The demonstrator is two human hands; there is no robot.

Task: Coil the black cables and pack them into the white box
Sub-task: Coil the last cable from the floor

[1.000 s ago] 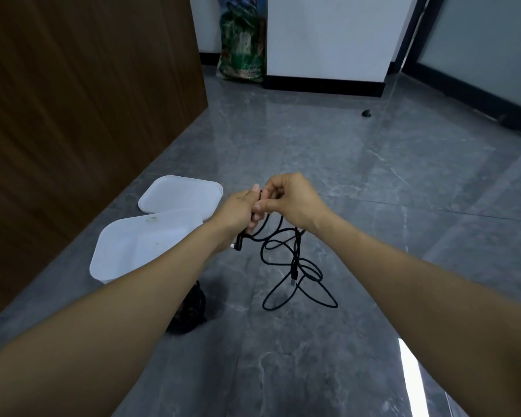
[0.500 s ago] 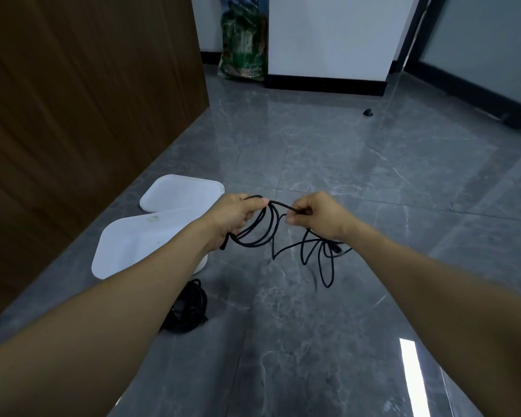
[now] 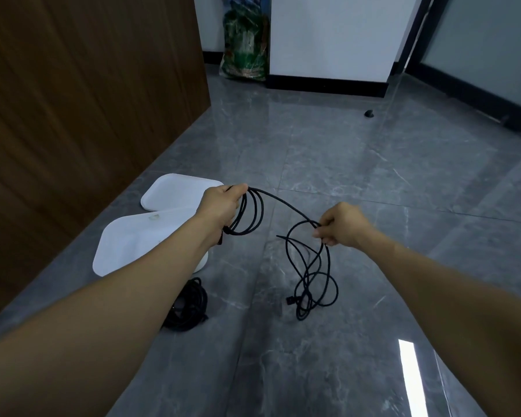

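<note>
Floor: grey marble-look tiles point(image 3: 328, 164) filled the room, glossy, with a wooden panel point(image 3: 73, 94) on the left and a green printed bag point(image 3: 245, 46) leaning at the far wall.
Left hand: the left hand point(image 3: 220, 206) was curled tight around several finished loops of the black cable point(image 3: 283, 203), which hung from its fist just beside the wrist.
Right hand: the right hand point(image 3: 342, 225) pinched the same cable between thumb and bent fingers point(image 3: 321, 234), the other fingers folded in.
Cable run: one strand stretched from the left fist down to the right pinch; the hands were apart.
Loose end: below the right hand the cable dropped in tangled loops, its plug point(image 3: 290, 300) near the floor; whether it touched the tile I could not tell.
White box: the white box point(image 3: 133, 239) lay open on the floor under the left forearm, its lid point(image 3: 175, 192) spread out behind it.
Second cable: a coiled black bundle point(image 3: 190, 305) sat on the floor just beside the box, partly hidden by the forearm.
</note>
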